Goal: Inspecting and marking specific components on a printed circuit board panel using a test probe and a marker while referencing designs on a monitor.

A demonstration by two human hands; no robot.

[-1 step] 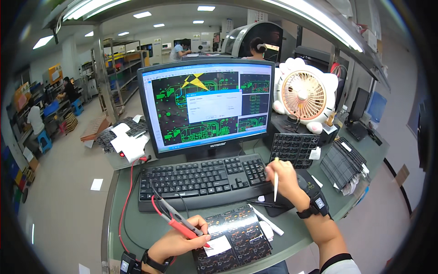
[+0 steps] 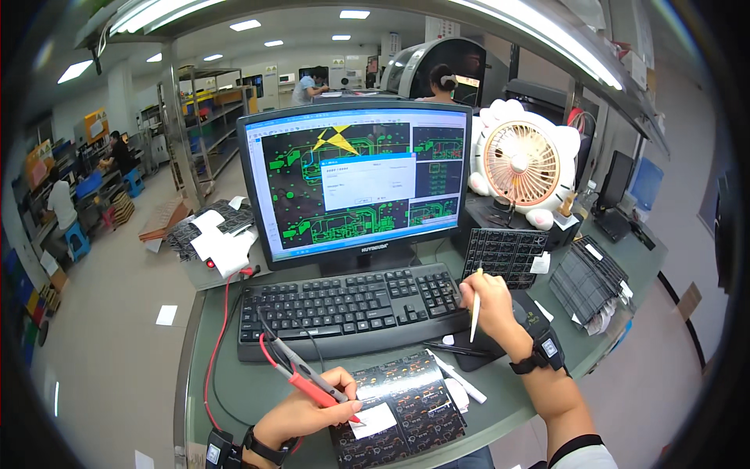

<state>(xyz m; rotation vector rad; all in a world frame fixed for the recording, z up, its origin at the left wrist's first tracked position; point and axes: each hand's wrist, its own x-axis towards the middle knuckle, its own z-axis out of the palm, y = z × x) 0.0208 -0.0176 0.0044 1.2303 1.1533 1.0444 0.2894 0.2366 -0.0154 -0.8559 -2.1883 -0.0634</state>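
Observation:
My left hand [image 2: 301, 416] is closed around a red test probe [image 2: 311, 389] and a grey test probe [image 2: 300, 364], side by side. The red one points down at a white paper slip [image 2: 375, 421] lying on a dark printed circuit board panel [image 2: 418, 406], where my fingers also rest. Over the number pad of the black keyboard [image 2: 336, 313], my right hand [image 2: 495, 309] grips a slim white pen-like stick [image 2: 475, 314]. Its upper tip points toward the monitor [image 2: 355, 184], which displays green circuit layouts behind a dialog box.
Beside the keyboard's right end lie a black mouse pad [image 2: 469, 361] and a white marker-like stick [image 2: 462, 379]. Stacked board panels [image 2: 587, 277] stand at the right, below a white fan [image 2: 522, 162]. Red test lead [image 2: 224, 328] runs along the left desk edge. Co-workers sit farther off.
My right hand has shifted slightly to the right over the number pad, and the stick in it tilts a little differently. My left hand and the probes stay put.

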